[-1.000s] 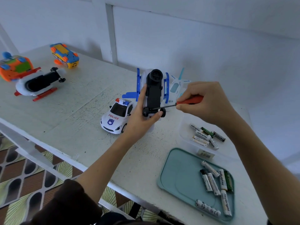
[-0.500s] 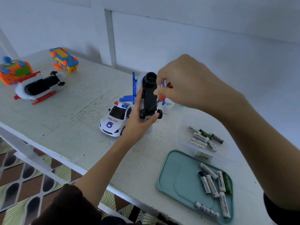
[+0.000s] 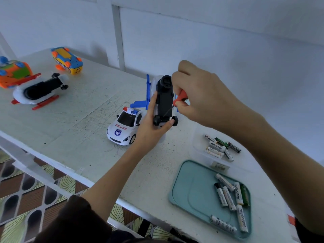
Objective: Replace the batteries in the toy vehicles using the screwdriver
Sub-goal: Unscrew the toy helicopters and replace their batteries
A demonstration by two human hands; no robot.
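Note:
My left hand [image 3: 152,130] grips a white and blue toy plane [image 3: 164,99] held on end, its black underside and small wheels facing me. My right hand [image 3: 198,97] pinches a red-handled screwdriver [image 3: 179,98]; its thin shaft slants down onto the black underside. Several batteries [image 3: 229,199] lie in a teal tray [image 3: 191,193] at the front right. More batteries [image 3: 220,146] lie in a clear box [image 3: 201,151] behind the tray.
A white police car [image 3: 123,127] stands just left of my left hand. At the far left lie a white and red toy [image 3: 37,91] on its back, an orange toy [image 3: 13,73] and a yellow and blue toy [image 3: 67,60]. The table's front edge [image 3: 52,165] runs diagonally below.
My right hand has swung from the plane's right side up over it, turning the screwdriver from level to pointing down at the underside. The left hand keeps its grip.

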